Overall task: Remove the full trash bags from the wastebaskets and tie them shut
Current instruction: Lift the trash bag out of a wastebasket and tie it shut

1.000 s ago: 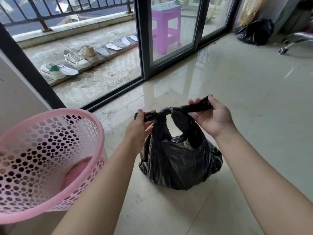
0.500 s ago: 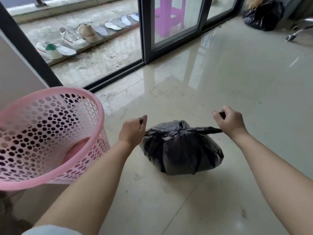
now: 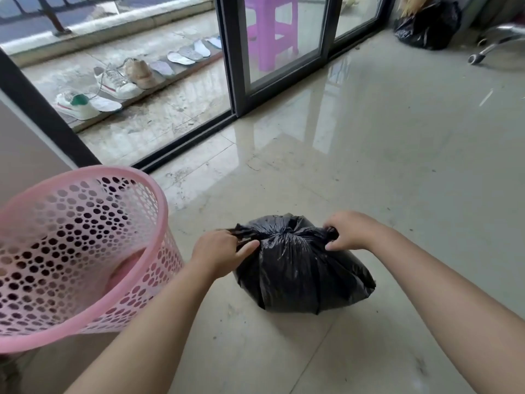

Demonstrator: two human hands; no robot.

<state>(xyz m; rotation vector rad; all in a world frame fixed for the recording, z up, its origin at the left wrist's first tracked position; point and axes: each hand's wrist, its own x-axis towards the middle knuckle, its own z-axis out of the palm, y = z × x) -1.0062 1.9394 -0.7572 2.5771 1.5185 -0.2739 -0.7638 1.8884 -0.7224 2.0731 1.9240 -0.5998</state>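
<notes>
A full black trash bag sits on the glossy tiled floor in front of me, its top gathered into a knot at the middle. My left hand pinches the bag's left tail close to the knot. My right hand grips the right tail against the bag's top. A pink perforated wastebasket stands tilted at the left with no bag in it.
A second black trash bag lies at the far right by the wall, beside a chair base with a caster. Sliding glass doors run across the back, with shoes and a purple stool beyond.
The two tails were first crossed above the raised bag, then pulled apart sideways. Now both hands have come in close to the knot and the bag rests lower on the floor.
</notes>
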